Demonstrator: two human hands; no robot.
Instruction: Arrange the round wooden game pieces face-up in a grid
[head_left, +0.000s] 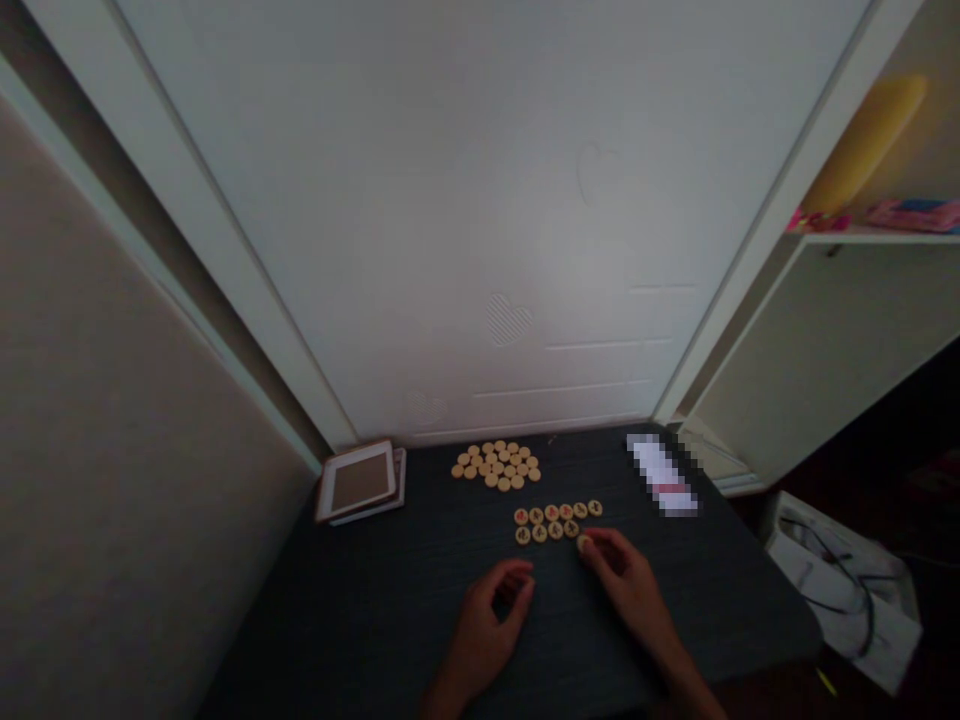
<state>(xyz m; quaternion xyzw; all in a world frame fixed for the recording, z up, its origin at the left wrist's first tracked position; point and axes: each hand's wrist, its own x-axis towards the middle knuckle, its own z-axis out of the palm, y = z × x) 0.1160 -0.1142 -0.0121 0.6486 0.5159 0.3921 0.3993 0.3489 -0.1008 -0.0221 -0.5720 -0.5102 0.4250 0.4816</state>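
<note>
My right hand point(626, 580) pinches a round wooden Chinese chess piece point(583, 543) between thumb and fingers, at the right end of the nearer row. Two rows of such pieces lie face up, the farther row point(552, 513) with red and black characters, the nearer row point(555, 531) with dark ones. To the left and nearer to me, my left hand point(491, 620) hovers over or rests on the table, fingers loosely curled and nothing visible in them. Behind the rows lies a loose group of pieces point(491, 465) with plain sides up.
The dark table point(360, 620) backs onto a white panel point(480, 230). At its left rear corner sits a brown-and-white framed stack point(364, 480). A pixelated white item point(664, 475) lies at the right. Beyond the right edge stands a white box with cables point(847, 590).
</note>
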